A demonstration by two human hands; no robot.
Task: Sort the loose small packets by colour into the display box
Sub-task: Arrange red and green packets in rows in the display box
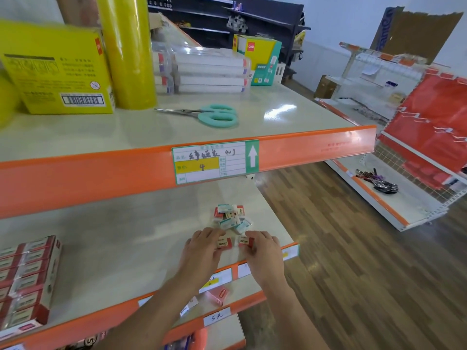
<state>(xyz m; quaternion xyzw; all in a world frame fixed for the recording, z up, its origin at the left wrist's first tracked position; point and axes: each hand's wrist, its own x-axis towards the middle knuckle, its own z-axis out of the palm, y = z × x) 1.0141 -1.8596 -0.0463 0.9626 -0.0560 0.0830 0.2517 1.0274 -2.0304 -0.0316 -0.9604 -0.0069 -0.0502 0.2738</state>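
at lower left of the frame, display box (30, 279) on the middle shelf (113, 236), packed with red-and-white packets. left hand (202, 248) pinching a red packet (225, 243) at lower centre; right hand (262, 248) just beside, pinching another red one (247, 241). behind the fingers, loose pile (231, 217) of packets (red and teal mixed). above, centre of the top shelf, teal scissors (207, 114).
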